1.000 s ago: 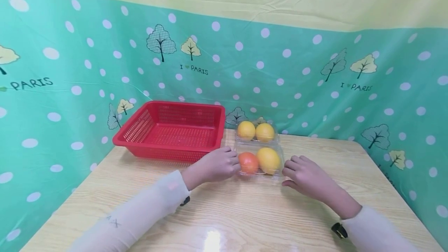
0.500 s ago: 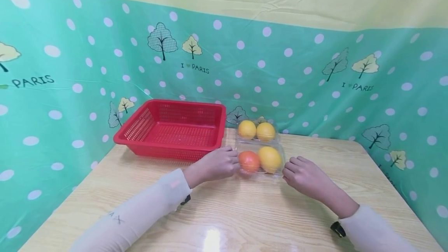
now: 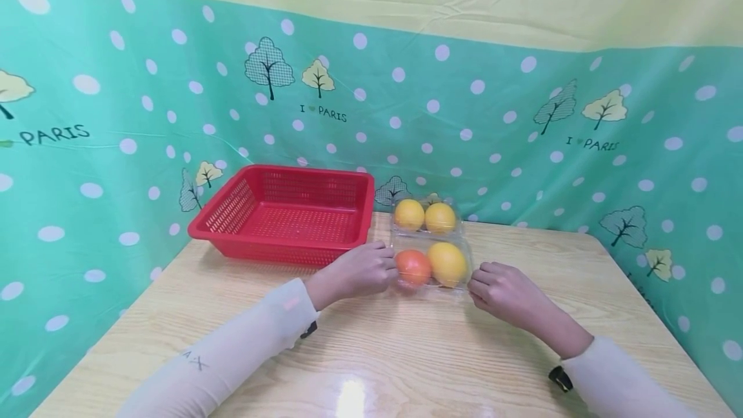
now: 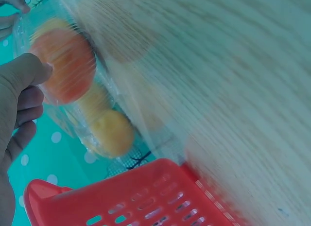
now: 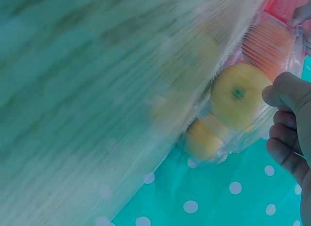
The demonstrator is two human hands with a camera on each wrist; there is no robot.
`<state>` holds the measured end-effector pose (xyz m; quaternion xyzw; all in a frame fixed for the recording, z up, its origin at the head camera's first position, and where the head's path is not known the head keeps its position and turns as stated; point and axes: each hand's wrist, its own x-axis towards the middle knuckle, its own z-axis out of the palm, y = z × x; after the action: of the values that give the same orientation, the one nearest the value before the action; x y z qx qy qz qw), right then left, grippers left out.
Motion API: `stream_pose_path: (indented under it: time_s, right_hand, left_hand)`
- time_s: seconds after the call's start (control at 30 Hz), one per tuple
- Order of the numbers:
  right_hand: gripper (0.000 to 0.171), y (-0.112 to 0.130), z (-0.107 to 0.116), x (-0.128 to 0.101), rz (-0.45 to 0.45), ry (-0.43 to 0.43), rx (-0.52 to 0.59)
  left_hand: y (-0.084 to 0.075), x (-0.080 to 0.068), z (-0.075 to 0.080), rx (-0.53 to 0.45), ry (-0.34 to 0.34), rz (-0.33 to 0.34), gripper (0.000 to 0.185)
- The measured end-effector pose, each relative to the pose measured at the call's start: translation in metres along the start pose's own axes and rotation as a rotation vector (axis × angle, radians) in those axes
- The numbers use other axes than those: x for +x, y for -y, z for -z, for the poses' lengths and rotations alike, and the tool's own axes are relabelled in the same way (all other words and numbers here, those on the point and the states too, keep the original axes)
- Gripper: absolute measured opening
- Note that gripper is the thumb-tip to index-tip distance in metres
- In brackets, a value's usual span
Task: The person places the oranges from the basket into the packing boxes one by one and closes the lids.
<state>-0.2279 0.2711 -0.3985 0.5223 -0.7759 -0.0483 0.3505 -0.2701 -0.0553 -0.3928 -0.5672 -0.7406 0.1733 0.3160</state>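
Fingers of my left hand (image 3: 361,271) curl against the left side of the clear plastic fruit box (image 3: 430,245), the thumb pressed on its wall right at the orange fruit (image 3: 413,267); the left wrist view shows that thumb (image 4: 30,70) touching the plastic over the orange fruit (image 4: 64,64). Fingers of my right hand (image 3: 506,290) are bent and closed on the box's right edge, beside the large yellow fruit (image 3: 447,264); in the right wrist view my thumb (image 5: 286,91) sits on the plastic next to that yellow fruit (image 5: 238,95), though the picture is blurred and I cannot tell how firmly it grips.

From where I look, the box lies on the counter (image 3: 406,353) at about 12 o'clock from my hands, near the far edge. It holds four fruits: the orange one and the large yellow one in the near row, and two smaller yellow fruits (image 3: 409,214) (image 3: 440,218) in the far row, side by side.

At 10 o'clock from the box, just beside it, stands a red mesh basket (image 3: 229,217). A green dotted cloth (image 3: 493,121) with trees rises behind the counter and along both sides.
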Motion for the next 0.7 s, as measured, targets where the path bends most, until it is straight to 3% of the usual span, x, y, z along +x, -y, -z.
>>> stream_pose_path:
  time_s: [0.2, 0.37, 0.6, 0.7]
  right_hand:
    - [0.046, -0.0005, -0.0006, -0.0024, -0.025, 0.003, 0.031]
    - [0.009, -0.0015, 0.0008, -0.0051, -0.048, 0.036, 0.047]
    - [0.024, -0.0012, 0.0037, -0.0050, -0.137, 0.023, 0.124]
    - [0.041, -0.0027, 0.0043, -0.0016, -0.164, -0.011, 0.121]
  left_hand:
    - [0.0000, 0.0015, 0.0006, 0.018, 0.007, -0.003, 0.004]
    - [0.0007, 0.0023, 0.0011, 0.005, 0.028, 0.004, 0.006]
    - [0.0027, -0.0022, 0.0064, -0.148, -0.023, 0.088, 0.019]
    - [0.0035, -0.0028, 0.0072, -0.221, -0.068, 0.148, 0.027]
